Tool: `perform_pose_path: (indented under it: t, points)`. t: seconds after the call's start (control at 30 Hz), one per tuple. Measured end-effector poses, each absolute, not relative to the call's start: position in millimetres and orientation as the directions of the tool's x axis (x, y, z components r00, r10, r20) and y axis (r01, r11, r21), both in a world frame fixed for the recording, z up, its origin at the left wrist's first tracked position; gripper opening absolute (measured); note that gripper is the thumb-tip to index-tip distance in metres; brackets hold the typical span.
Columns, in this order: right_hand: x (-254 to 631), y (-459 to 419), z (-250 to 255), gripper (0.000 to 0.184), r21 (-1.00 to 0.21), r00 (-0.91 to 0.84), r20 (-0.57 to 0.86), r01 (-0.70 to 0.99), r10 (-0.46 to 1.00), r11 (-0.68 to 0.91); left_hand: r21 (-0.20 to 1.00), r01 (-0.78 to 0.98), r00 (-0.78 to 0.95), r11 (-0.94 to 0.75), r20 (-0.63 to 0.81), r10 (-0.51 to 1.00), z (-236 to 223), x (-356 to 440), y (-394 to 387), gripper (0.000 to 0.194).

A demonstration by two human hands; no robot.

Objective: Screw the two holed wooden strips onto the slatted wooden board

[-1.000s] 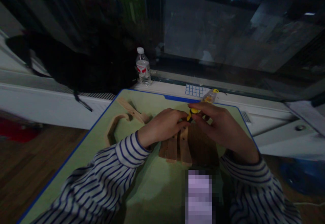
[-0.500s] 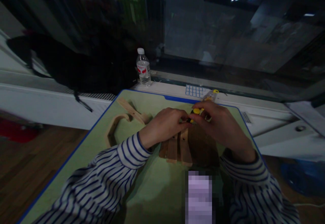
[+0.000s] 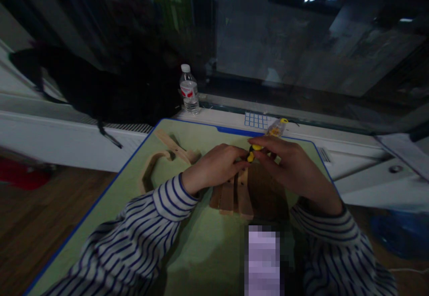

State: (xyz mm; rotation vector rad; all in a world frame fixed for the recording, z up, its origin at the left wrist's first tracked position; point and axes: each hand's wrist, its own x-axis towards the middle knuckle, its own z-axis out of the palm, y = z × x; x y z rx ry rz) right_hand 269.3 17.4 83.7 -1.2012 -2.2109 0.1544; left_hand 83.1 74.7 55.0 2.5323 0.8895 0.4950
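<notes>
Above the brown wooden piece (image 3: 268, 188), my two hands meet at a small yellow-and-black object (image 3: 256, 147), whose exact kind is hard to make out. My right hand (image 3: 290, 164) pinches its upper part between thumb and fingers. The thumb and forefinger of my left hand (image 3: 217, 164) close on its lower yellow end (image 3: 250, 156). Two light wooden strips with dark holes, a left strip (image 3: 227, 200) and a right strip (image 3: 245, 197), lie below the hands against the brown piece.
On the green table (image 3: 197, 251) at left lie a curved wooden piece (image 3: 147, 171) and a crossed wooden part (image 3: 172, 146). Behind, on the sill, stand a water bottle (image 3: 189, 90) and a clear bag with yellow bits (image 3: 276, 127). A black bag (image 3: 110, 90) sits at far left.
My right fingers have shifted slightly left over the yellow-and-black object, and more of its lower yellow end shows at my left fingertips. The wooden pieces have not moved.
</notes>
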Motion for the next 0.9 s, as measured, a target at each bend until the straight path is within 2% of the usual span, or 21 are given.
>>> perform_pose_path:
  t: [0.2,0.4,0.73,0.9]
  points:
    - [268,21,81,0.021,-0.322,-0.358,0.461,0.785,0.812,0.529,0.463,0.558,0.699,-0.689,0.186,0.691,58,85,72,0.022]
    - [266,23,81,0.022,-0.312,-0.305,0.442,0.829,0.843,0.464,0.424,0.592,0.682,-0.686,0.191,0.706,56,87,72,0.022]
    - [269,14,88,0.034,-0.403,-0.361,0.42,0.747,0.832,0.528,0.464,0.547,0.721,-0.697,0.162,0.674,61,85,70,0.017]
    - [269,12,90,0.032,-0.399,-0.406,0.423,0.719,0.81,0.569,0.451,0.545,0.729,-0.706,0.16,0.666,58,84,70,0.017]
